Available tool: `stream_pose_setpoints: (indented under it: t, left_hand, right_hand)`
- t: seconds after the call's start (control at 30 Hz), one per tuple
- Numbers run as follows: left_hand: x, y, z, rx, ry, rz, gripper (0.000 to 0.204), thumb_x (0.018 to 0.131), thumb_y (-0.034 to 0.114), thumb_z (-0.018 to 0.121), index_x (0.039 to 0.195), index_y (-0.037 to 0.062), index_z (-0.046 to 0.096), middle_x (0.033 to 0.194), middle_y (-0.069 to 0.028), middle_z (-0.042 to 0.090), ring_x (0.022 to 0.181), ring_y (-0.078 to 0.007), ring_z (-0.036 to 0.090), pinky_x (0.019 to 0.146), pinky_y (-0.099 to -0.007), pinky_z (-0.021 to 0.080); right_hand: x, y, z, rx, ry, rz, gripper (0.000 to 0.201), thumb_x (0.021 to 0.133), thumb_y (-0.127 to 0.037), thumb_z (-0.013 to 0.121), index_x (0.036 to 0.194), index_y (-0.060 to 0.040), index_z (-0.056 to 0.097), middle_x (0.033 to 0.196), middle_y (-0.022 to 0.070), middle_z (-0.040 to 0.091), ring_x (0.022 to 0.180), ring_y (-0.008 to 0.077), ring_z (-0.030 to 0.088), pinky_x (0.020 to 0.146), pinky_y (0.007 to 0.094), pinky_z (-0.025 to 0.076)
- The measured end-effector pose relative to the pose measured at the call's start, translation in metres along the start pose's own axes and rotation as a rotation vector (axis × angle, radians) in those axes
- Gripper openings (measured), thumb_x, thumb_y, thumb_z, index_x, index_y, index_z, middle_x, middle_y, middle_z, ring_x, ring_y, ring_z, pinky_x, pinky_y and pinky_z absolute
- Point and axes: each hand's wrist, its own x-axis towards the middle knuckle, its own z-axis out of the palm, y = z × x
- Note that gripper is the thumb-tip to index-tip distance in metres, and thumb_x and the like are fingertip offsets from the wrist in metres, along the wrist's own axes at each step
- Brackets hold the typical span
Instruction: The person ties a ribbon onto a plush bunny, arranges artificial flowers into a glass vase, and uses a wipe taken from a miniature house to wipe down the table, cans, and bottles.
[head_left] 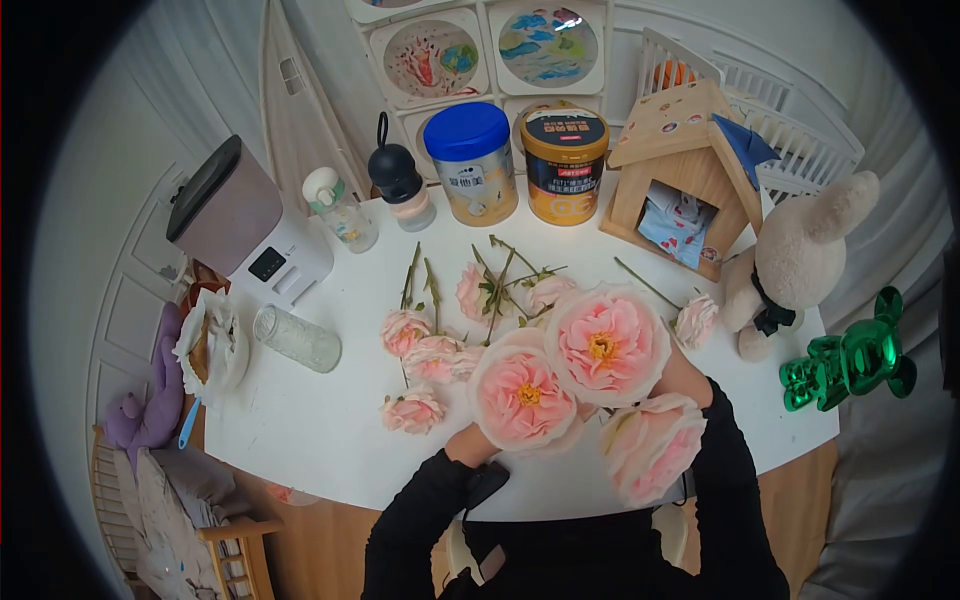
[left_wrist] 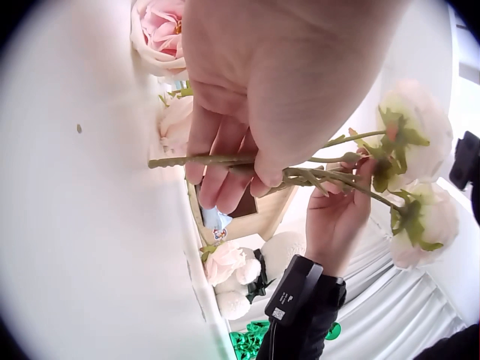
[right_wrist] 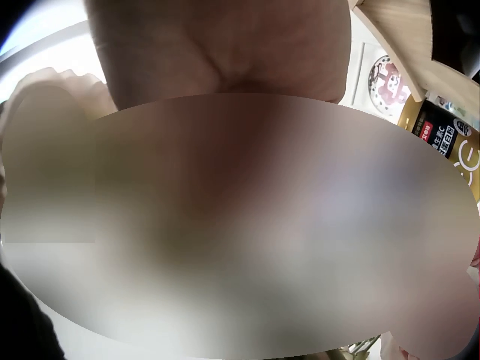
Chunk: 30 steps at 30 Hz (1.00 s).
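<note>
Three large pale pink roses (head_left: pixel 607 345) are held up over the front of the table, their heads covering most of both hands in the head view. In the left wrist view my left hand (left_wrist: pixel 292 82) curls its fingers round the bundled green stems (left_wrist: pixel 307 178). Just under the flower heads, my right hand (left_wrist: pixel 337 221) pinches the same stems with its fingertips. Several smaller pink roses (head_left: pixel 432 358) lie on the white table (head_left: pixel 300 410) beyond the bunch, with a single rose (head_left: pixel 697 320) off to the right. A large blur hides the right hand's fingers in the right wrist view.
A ribbed glass vase (head_left: pixel 298 338) lies on its side at left, near a paper-wrapped bundle (head_left: pixel 212 345) and a feeder machine (head_left: pixel 250 220). Bottles and two tins (head_left: pixel 470 165) line the back. A wooden house (head_left: pixel 680 180), plush rabbit (head_left: pixel 800 250) and green bear figure (head_left: pixel 850 350) stand right.
</note>
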Motion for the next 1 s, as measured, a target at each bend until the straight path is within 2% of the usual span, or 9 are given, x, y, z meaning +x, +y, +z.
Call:
stream_pose_setpoints:
  t: [0.1, 0.43, 0.53, 0.63, 0.7, 0.73, 0.83, 0.93, 1.0]
  left_hand:
    - [0.002, 0.001, -0.004, 0.064, 0.0, 0.056, 0.029, 0.097, 0.013, 0.05, 0.124, 0.005, 0.051, 0.127, -0.0078, 0.052, 0.118, -0.0198, 0.05, 0.102, -0.0328, 0.04]
    - [-0.014, 0.01, -0.026, 0.276, 0.035, 0.234, 0.034, 0.096, 0.014, 0.052, 0.128, 0.0062, 0.05, 0.134, -0.0075, 0.049, 0.122, -0.0202, 0.048, 0.105, -0.0324, 0.038]
    - [-0.018, 0.019, -0.03, -0.331, -0.133, -0.135, 0.04, 0.091, 0.017, 0.059, 0.129, 0.005, 0.05, 0.132, -0.0096, 0.052, 0.12, -0.0224, 0.05, 0.103, -0.0339, 0.039]
    - [-0.01, 0.022, -0.033, -0.954, -0.249, -0.46, 0.047, 0.087, 0.019, 0.066, 0.129, 0.0037, 0.051, 0.131, -0.0117, 0.054, 0.118, -0.0245, 0.052, 0.101, -0.0353, 0.04]
    - [-0.005, 0.03, -0.038, -0.922, -0.284, -0.463, 0.047, 0.086, 0.019, 0.066, 0.128, 0.0033, 0.051, 0.13, -0.012, 0.055, 0.117, -0.0251, 0.052, 0.101, -0.0352, 0.041]
    - [-0.002, 0.034, -0.042, -0.893, -0.335, -0.467, 0.047, 0.086, 0.019, 0.066, 0.128, 0.0029, 0.051, 0.129, -0.0122, 0.056, 0.117, -0.0257, 0.053, 0.1, -0.035, 0.041]
    - [0.004, 0.042, -0.051, -0.809, -0.474, -0.502, 0.045, 0.087, 0.019, 0.065, 0.126, 0.0018, 0.052, 0.127, -0.0132, 0.057, 0.114, -0.0258, 0.054, 0.099, -0.0349, 0.042]
    - [0.0, 0.04, -0.045, -0.785, -0.524, -0.481, 0.041, 0.088, 0.017, 0.064, 0.123, 0.0013, 0.053, 0.124, -0.0144, 0.059, 0.112, -0.0247, 0.056, 0.098, -0.0348, 0.043]
    - [-0.001, 0.041, -0.04, -0.809, -0.496, -0.433, 0.038, 0.088, 0.016, 0.063, 0.122, 0.0016, 0.054, 0.123, -0.0147, 0.059, 0.111, -0.0242, 0.057, 0.098, -0.0347, 0.043]
  right_hand:
    - [-0.002, 0.017, -0.001, -0.146, -0.112, -0.136, 0.041, 0.068, -0.011, 0.076, 0.104, 0.0005, 0.061, 0.099, 0.0187, 0.066, 0.085, 0.0362, 0.063, 0.076, 0.0337, 0.051]
    - [-0.005, 0.017, -0.002, 0.022, -0.024, -0.046, 0.047, 0.067, -0.013, 0.078, 0.107, 0.002, 0.061, 0.106, 0.0184, 0.066, 0.094, 0.0342, 0.064, 0.084, 0.0344, 0.05]
    - [-0.004, 0.002, -0.01, -0.154, 0.243, -0.163, 0.03, 0.072, -0.01, 0.071, 0.097, 0.0033, 0.063, 0.093, 0.0174, 0.068, 0.083, 0.033, 0.066, 0.075, 0.0356, 0.051]
    - [0.001, 0.011, -0.035, -0.203, 0.253, 0.172, 0.014, 0.077, -0.006, 0.061, 0.086, 0.0045, 0.063, 0.076, 0.0164, 0.067, 0.067, 0.0326, 0.064, 0.064, 0.0365, 0.05]
    - [0.004, 0.027, -0.044, -0.497, 0.23, 0.187, 0.014, 0.084, -0.005, 0.056, 0.091, 0.0041, 0.064, 0.068, 0.0114, 0.064, 0.055, 0.0173, 0.059, 0.054, 0.0308, 0.046]
    - [0.004, 0.032, -0.047, -0.623, 0.205, 0.247, 0.01, 0.081, -0.004, 0.057, 0.084, 0.0028, 0.063, 0.072, 0.0145, 0.064, 0.061, 0.0276, 0.062, 0.057, 0.0358, 0.047]
    - [0.004, 0.03, -0.041, -0.865, 0.191, 0.196, 0.015, 0.084, -0.005, 0.059, 0.097, 0.0017, 0.063, 0.086, 0.0129, 0.063, 0.065, 0.0211, 0.061, 0.054, 0.0311, 0.047]
    - [0.023, 0.006, -0.017, -0.683, 0.262, 0.164, 0.014, 0.084, -0.006, 0.061, 0.097, 0.0007, 0.062, 0.097, 0.0132, 0.059, 0.073, 0.0284, 0.063, 0.059, 0.0359, 0.05]
    - [0.04, -0.008, 0.003, -0.552, 0.039, 0.084, 0.017, 0.084, -0.002, 0.058, 0.1, -0.0006, 0.06, 0.099, 0.0126, 0.059, 0.081, 0.0302, 0.063, 0.065, 0.0362, 0.052]
